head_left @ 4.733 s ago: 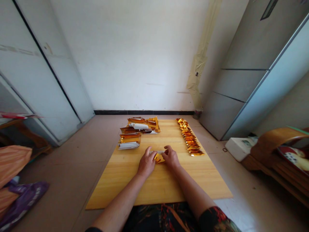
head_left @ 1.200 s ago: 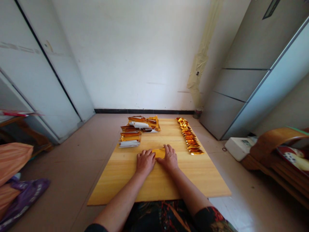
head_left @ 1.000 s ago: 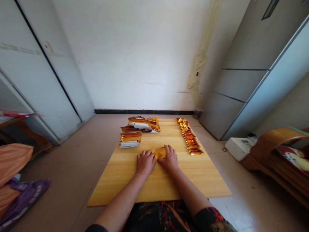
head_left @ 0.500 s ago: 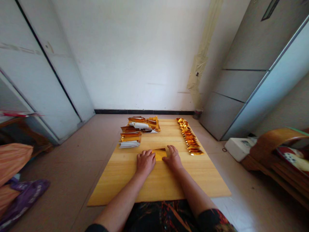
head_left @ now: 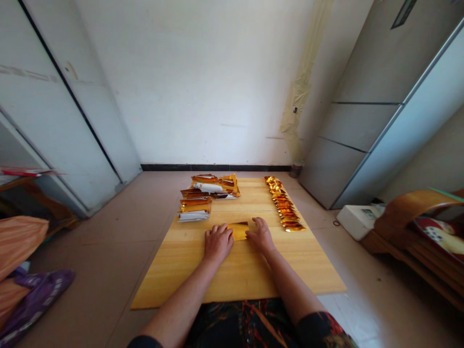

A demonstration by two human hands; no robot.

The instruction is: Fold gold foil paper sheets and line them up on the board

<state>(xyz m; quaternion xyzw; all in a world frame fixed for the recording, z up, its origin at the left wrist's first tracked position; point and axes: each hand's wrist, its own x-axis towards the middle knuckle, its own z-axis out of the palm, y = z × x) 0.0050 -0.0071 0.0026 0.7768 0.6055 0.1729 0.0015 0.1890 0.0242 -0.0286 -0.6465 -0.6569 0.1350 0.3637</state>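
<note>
While your left hand (head_left: 217,241) and right hand (head_left: 260,234) rest palm-down on the wooden board (head_left: 239,282), fingers loosely spread and pinching nothing, the gold foil sheet (head_left: 239,230) lies flat between them, touching both fingertips, its long axis seemingly left to right.

No lettering, label, brand, number or sign can be read anywhere; any print is too small and blurred to make out.
</note>
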